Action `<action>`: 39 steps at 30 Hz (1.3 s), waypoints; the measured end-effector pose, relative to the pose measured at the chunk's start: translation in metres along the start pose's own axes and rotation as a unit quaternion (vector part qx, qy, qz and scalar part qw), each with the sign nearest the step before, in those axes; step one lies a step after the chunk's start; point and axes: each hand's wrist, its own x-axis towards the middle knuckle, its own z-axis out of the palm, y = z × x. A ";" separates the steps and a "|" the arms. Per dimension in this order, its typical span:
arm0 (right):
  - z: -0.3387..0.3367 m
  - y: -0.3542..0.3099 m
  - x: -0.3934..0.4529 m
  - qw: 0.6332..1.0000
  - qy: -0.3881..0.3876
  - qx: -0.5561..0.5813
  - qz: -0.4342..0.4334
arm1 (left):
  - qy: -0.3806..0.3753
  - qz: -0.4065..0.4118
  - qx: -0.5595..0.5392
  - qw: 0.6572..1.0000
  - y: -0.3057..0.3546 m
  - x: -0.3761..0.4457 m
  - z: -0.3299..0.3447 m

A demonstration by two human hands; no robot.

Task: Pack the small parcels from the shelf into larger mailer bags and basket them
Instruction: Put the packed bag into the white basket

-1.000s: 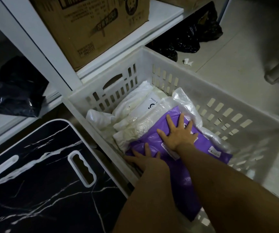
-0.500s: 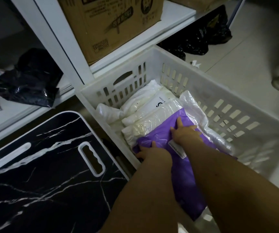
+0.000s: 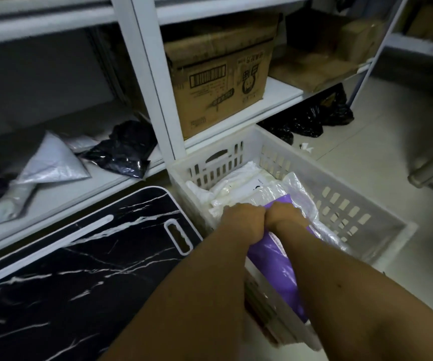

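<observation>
Against the floor's left side stands a white shelf (image 3: 155, 82) bearing a box (image 3: 218, 82) and small black and grey parcels (image 3: 121, 149). Beside it a white basket (image 3: 340, 183) holds white bags (image 3: 239, 183) and a purple mailer (image 3: 275, 259). Both hands, left (image 3: 241, 220) and right (image 3: 284, 216), touch side by side on the mailer's far end; whether the fingers grip it I cannot tell.

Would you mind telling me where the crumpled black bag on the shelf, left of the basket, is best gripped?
I would pinch the raised, crumpled top of the black bag, coming from the front, over the open shelf edge. It lies slumped with loose folds standing up, and the grey mailer crowds its left side, so the front looks freest.
</observation>
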 end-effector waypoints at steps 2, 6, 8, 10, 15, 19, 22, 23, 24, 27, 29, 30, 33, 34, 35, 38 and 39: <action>-0.017 -0.012 -0.015 0.999 0.001 -0.002 -0.035 | 0.012 -0.004 -0.005 1.000 -0.007 -0.013 -0.017; -0.050 -0.054 -0.074 0.992 0.046 -0.040 -0.114 | 0.063 -0.033 -0.010 0.997 -0.046 -0.069 -0.048; -0.056 -0.071 -0.098 0.982 0.084 -0.054 -0.164 | 0.078 -0.057 -0.006 0.995 -0.071 -0.095 -0.057; -0.052 -0.094 -0.121 0.971 0.092 -0.056 -0.213 | 0.083 -0.097 -0.003 0.992 -0.103 -0.129 -0.060; -0.033 -0.163 -0.171 0.936 0.082 -0.100 -0.329 | 0.088 -0.199 -0.014 0.976 -0.176 -0.206 -0.054; -0.004 -0.220 -0.207 0.897 0.057 -0.162 -0.407 | 0.083 -0.257 -0.033 0.962 -0.230 -0.255 -0.036; 0.023 -0.256 -0.229 0.871 0.045 -0.187 -0.452 | 0.075 -0.300 -0.050 0.950 -0.267 -0.281 -0.022; 0.038 -0.273 -0.237 0.860 0.041 -0.195 -0.470 | 0.074 -0.318 -0.057 0.943 -0.283 -0.292 -0.014; 0.053 -0.287 -0.245 0.852 0.035 -0.195 -0.484 | 0.071 -0.334 -0.061 0.938 -0.297 -0.303 -0.007; 0.090 -0.320 -0.268 0.827 0.019 -0.200 -0.525 | 0.082 -0.374 -0.074 0.921 -0.336 -0.328 0.011; 0.114 -0.341 -0.282 0.809 0.031 -0.197 -0.552 | 0.103 -0.406 -0.083 0.904 -0.360 -0.343 0.020; 0.124 -0.353 -0.288 0.800 0.041 -0.191 -0.568 | 0.112 -0.425 -0.087 0.894 -0.373 -0.351 0.023; 0.147 -0.388 -0.308 0.766 0.066 -0.157 -0.619 | 0.139 -0.482 -0.088 0.861 -0.403 -0.370 0.025; 0.153 -0.403 -0.316 0.752 0.075 -0.147 -0.638 | 0.147 -0.502 -0.091 0.848 -0.416 -0.376 0.026; 0.157 -0.415 -0.324 0.739 0.087 -0.137 -0.654 | 0.157 -0.518 -0.094 0.836 -0.425 -0.381 0.027; 0.171 -0.458 -0.350 0.696 0.132 -0.128 -0.694 | 0.177 -0.557 -0.096 0.806 -0.457 -0.398 0.033; 0.174 -0.470 -0.358 0.683 0.146 -0.129 -0.704 | 0.185 -0.563 -0.093 0.800 -0.466 -0.402 0.034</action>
